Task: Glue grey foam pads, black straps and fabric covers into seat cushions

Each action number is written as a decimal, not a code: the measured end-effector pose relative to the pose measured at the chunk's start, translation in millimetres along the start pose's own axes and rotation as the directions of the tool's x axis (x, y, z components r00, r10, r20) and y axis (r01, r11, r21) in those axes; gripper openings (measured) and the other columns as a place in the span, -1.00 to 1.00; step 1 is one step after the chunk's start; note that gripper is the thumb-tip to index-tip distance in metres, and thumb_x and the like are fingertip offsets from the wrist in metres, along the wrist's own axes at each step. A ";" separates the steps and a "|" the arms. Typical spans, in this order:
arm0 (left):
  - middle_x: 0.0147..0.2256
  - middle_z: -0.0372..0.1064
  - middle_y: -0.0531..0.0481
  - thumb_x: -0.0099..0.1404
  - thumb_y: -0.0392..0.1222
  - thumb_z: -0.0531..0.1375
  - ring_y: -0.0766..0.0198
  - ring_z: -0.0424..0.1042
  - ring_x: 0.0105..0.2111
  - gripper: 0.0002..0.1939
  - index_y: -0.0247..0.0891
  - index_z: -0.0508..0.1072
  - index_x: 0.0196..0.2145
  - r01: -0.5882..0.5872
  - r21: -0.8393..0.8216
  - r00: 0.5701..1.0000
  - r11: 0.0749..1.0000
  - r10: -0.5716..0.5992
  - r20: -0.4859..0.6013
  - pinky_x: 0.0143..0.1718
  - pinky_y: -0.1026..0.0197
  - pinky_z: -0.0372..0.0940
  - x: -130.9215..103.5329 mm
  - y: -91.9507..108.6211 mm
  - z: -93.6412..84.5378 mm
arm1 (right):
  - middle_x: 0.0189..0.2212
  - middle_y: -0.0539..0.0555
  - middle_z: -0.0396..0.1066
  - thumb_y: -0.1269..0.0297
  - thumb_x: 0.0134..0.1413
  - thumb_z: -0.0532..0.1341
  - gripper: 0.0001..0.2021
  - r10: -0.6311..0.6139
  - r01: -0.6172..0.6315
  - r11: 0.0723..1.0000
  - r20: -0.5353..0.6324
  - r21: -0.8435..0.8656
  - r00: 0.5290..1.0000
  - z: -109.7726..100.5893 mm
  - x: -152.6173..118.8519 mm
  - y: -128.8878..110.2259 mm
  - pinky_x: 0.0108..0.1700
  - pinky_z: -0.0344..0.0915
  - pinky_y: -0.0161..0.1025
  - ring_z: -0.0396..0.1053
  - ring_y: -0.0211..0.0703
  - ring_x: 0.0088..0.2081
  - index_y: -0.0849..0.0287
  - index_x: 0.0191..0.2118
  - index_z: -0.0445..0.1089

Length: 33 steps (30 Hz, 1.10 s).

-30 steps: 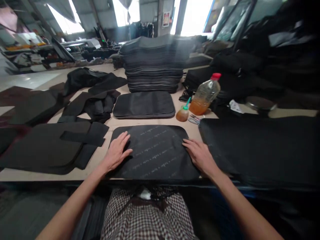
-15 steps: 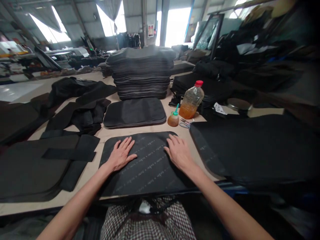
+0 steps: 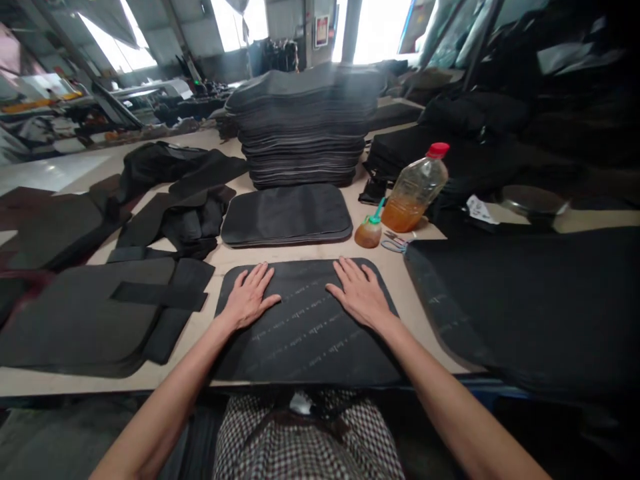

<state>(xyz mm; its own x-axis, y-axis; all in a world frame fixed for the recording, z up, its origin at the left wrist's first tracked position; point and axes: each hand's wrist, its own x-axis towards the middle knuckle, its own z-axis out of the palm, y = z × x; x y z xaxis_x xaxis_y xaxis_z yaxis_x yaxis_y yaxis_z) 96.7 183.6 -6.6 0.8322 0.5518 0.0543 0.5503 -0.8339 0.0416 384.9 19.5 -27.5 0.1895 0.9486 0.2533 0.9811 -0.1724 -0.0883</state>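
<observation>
A black rounded panel with diagonal rows of pale print [image 3: 305, 333] lies flat on the table in front of me. My left hand [image 3: 250, 297] rests palm down on its upper left part, fingers spread. Across from it, my right hand [image 3: 361, 291] lies flat near the upper right corner, thumb pointing inward. Both hands are open and press on the panel without gripping it. Just beyond lies a low pile of plain black panels [image 3: 287, 215], and behind that rises a tall stack of similar panels [image 3: 305, 133].
Right of the low pile stand a red-capped bottle of amber liquid [image 3: 407, 200], a small green-nozzled bottle [image 3: 369, 233] and thread snips [image 3: 396, 241]. Large black sheets [image 3: 530, 300] lie at right. Dark panels [image 3: 85, 313] and strips [image 3: 163, 293] cover the left.
The view has shifted, so the table things sit farther right. The right hand's fingers have straightened out near the panel's far edge; the left hand stays spread at the upper left.
</observation>
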 end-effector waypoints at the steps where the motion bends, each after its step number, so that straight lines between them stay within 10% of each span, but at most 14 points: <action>1: 0.46 -0.14 -0.18 0.49 0.28 -0.08 0.05 -0.10 0.46 -0.25 -0.15 0.00 0.46 0.027 0.003 1.000 1.000 -0.026 -0.006 0.42 -0.16 -0.12 -4.0 -7.8 0.3 | 0.45 0.25 -0.03 -0.08 0.48 -0.18 -0.32 0.033 -0.033 0.999 -0.001 -0.013 0.999 0.9 -3.1 7.3 0.40 -0.10 0.17 -0.04 0.05 0.45 0.32 0.43 0.10; 8: 0.44 -0.11 -0.30 0.50 0.26 -0.10 -0.05 -0.11 0.46 -0.22 -0.33 0.02 0.45 0.208 0.005 0.977 0.978 -0.208 -0.043 0.41 -0.22 -0.15 -5.6 -10.8 -14.5 | 0.42 0.36 0.02 -0.05 0.47 -0.21 -0.30 0.174 -0.178 0.983 -0.094 -0.042 0.980 -3.6 -13.7 18.3 0.40 -0.13 0.23 -0.01 0.12 0.43 0.42 0.42 0.08; 16: 0.47 -0.17 -0.11 0.45 0.40 -0.22 0.14 -0.20 0.48 -0.13 -0.24 -0.04 0.47 -0.199 -0.122 0.979 0.972 0.202 0.007 0.45 -0.07 -0.18 59.8 81.8 -0.8 | 0.42 0.34 0.04 -0.01 0.47 -0.20 -0.33 -0.033 0.033 0.999 -0.109 -0.002 0.994 14.0 -17.0 3.4 0.40 -0.08 0.17 -0.01 0.09 0.44 0.39 0.43 0.06; 28: 0.47 -0.18 -0.15 0.51 0.27 -0.14 0.12 -0.20 0.48 -0.24 -0.24 -0.01 0.46 0.053 -0.135 0.996 0.989 -0.042 0.083 0.45 -0.06 -0.22 40.7 -17.2 -8.2 | 0.43 0.30 0.01 -0.03 0.46 -0.21 -0.32 0.014 -0.014 1.000 -0.029 0.012 0.999 5.6 -17.1 -0.5 0.40 -0.09 0.15 -0.04 0.06 0.45 0.37 0.42 0.09; 33: 0.46 -0.18 -0.27 0.52 0.20 -0.09 0.02 -0.19 0.47 -0.24 -0.37 0.00 0.46 0.179 -0.080 0.983 0.980 -0.182 -0.021 0.44 -0.08 -0.20 -4.9 0.4 -14.1 | 0.43 0.30 0.01 -0.04 0.46 -0.21 -0.32 0.028 -0.027 0.999 -0.028 0.019 0.999 5.9 -18.8 -2.7 0.42 -0.13 0.13 -0.04 0.05 0.44 0.39 0.43 0.07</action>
<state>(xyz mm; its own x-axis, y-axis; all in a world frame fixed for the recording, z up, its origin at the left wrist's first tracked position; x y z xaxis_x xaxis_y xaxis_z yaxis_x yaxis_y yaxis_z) 91.9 180.6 7.2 0.7168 0.6940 0.0669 0.6833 -0.7183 0.1307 378.4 3.7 -37.8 0.2180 0.9356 0.2778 0.9745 -0.1934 -0.1135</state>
